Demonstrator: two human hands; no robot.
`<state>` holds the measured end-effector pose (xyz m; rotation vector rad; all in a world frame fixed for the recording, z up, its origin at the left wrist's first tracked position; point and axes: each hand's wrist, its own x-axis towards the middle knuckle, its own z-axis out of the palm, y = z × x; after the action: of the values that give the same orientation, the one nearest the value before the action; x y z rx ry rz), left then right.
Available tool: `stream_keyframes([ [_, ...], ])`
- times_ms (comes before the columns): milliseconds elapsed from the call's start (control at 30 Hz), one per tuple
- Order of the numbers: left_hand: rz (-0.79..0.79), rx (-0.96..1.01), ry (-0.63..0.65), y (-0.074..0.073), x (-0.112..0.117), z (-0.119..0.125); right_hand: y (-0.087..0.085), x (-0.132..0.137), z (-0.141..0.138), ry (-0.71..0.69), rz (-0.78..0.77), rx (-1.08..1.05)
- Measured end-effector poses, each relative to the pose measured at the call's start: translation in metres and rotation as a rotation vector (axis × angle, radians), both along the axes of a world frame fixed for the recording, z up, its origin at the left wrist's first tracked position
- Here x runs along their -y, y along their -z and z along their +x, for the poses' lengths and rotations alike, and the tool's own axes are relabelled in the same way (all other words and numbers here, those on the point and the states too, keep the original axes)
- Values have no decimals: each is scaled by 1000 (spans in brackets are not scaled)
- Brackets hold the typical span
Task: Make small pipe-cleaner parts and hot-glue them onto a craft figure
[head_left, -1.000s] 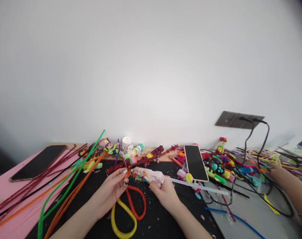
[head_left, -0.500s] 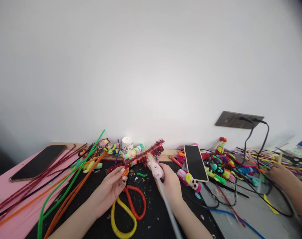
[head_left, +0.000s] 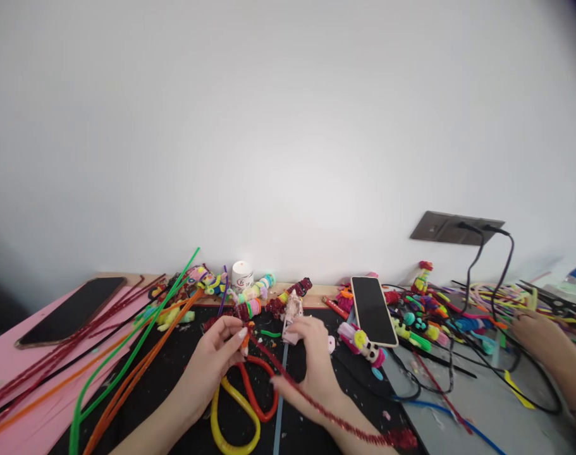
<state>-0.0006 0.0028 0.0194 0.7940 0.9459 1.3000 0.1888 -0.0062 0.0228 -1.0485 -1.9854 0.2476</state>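
My left hand (head_left: 216, 357) pinches a small orange piece (head_left: 245, 343) between thumb and fingers, together with one end of a dark red tinsel pipe cleaner (head_left: 311, 399). From that pinch the pipe cleaner runs down to the right, passing over my right wrist. My right hand (head_left: 311, 354) is open, thumb spread, its fingertips beside a whitish glue gun (head_left: 293, 314) lying on the black mat. A translucent glue stick (head_left: 279, 404) trails from the gun toward me. Below my left hand lie a yellow loop (head_left: 237, 445) and red-handled loop (head_left: 267, 414), probably scissors handles.
Pipe cleaners (head_left: 140, 360) lie across a pink sheet (head_left: 36, 392) on the left, near a dark phone (head_left: 72, 309). A paper cup (head_left: 243, 276) stands by the wall. Another phone (head_left: 373, 311), pipe-cleaner figures (head_left: 363, 346) and black cords are rightward; another person's hand (head_left: 537, 335) works far right.
My right hand has let go of the glue gun, which now rests on the mat. The red pipe cleaner has swung from pointing up toward the wall to pointing down right.
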Motion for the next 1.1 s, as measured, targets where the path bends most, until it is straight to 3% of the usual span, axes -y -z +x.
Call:
stream_keyframes([
  [133,102,-179,43,-3,4,7,0,12,-6,-89,-23,-119],
  [267,128,-193,141,-3,7,10,3,14,-7,-107,-8,-106],
  [633,-130,148,313,5,9,3,9,5,-10,-69,-60,-181],
  [1100,-283,300,362,5,7,-2,14,1,-8,-10,-142,-146],
])
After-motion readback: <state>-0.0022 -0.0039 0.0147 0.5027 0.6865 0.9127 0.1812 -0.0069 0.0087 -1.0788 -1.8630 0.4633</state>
